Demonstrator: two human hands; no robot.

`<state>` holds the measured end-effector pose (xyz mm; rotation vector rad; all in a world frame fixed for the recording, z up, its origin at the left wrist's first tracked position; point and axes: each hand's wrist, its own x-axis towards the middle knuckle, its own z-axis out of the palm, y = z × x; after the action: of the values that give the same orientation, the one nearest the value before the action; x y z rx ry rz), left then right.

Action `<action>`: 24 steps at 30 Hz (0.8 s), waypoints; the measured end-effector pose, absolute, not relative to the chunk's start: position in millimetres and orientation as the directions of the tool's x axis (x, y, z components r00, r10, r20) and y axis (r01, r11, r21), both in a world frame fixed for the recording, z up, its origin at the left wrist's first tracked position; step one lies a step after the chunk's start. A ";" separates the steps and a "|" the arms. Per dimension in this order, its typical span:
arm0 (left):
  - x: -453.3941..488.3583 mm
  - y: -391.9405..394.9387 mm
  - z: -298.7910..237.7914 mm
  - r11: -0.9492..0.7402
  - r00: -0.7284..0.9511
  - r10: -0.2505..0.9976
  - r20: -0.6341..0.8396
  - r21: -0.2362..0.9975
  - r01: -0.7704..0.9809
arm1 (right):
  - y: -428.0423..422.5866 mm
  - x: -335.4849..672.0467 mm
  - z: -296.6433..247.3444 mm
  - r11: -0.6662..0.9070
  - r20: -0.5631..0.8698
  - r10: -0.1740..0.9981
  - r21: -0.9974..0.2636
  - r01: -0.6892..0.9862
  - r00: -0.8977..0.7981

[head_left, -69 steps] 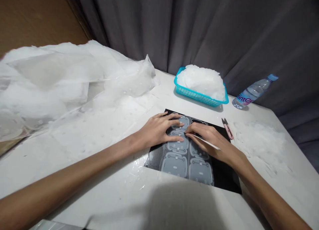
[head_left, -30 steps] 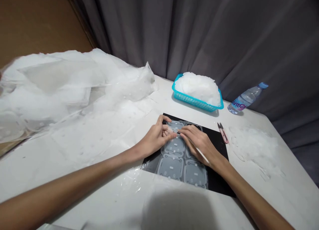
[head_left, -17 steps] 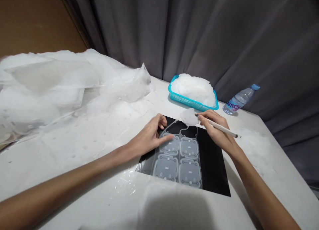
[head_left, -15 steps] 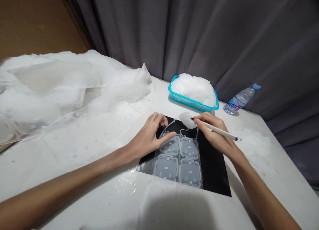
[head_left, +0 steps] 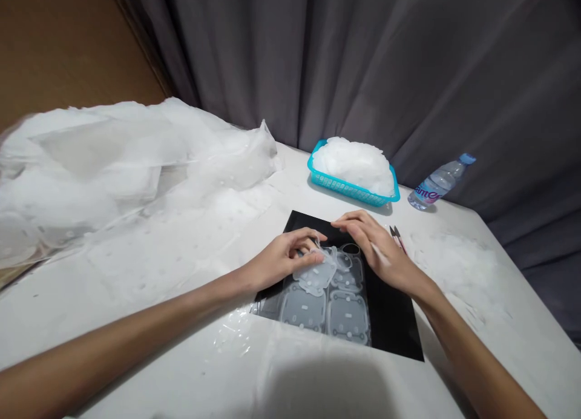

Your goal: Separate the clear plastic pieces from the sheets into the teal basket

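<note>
My left hand [head_left: 295,255] pinches a thin, clear plastic sheet [head_left: 315,277] by its upper edge, thumb in front. The piece looks crumpled and partly lifted, with a looped strip at its top right. Beneath it, a sheet of rounded clear-plastic panels [head_left: 348,316] lies on a black board [head_left: 393,322]. Over the board's upper right hovers my right hand [head_left: 374,240], its fingers stretched out and nothing clearly held. Just beyond that hand are two slim dark-tipped tools [head_left: 398,237], partly hidden by it.
A blue basket [head_left: 354,192] heaped with white translucent pieces stands at the back, beside a water bottle [head_left: 436,186]. Large clear plastic bags [head_left: 136,146] of white material fill the left. More pale scraps [head_left: 463,270] lie right. A grey curtain [head_left: 363,62] hangs behind the table.
The white-handled tool and the whitish piece at its tip no longer show in my right hand. My left hand has closed on a plastic sheet, and the looped top outline has been pulled down.
</note>
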<state>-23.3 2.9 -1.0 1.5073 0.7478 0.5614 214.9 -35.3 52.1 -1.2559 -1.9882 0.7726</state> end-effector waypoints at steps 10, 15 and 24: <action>-24.8 0.3 -8.1 -0.089 0.662 0.750 -0.006 0.990 0.110 | -36.1 197.2 23.9 0.185 0.035 0.954 -0.847 0.498 -0.296; -24.4 -0.3 -8.4 0.011 0.653 0.755 -0.057 0.997 0.074 | -34.5 193.0 25.1 0.126 -0.016 0.954 -0.886 0.446 -0.300; -25.1 -17.4 0.4 -0.574 0.735 0.635 0.239 0.783 0.241 | -30.7 195.0 21.5 0.134 0.092 0.990 -0.848 0.512 -0.106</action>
<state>-25.1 -17.4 0.4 2.1646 0.6575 0.6558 195.0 -30.7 21.5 -1.4620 -1.7139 0.8674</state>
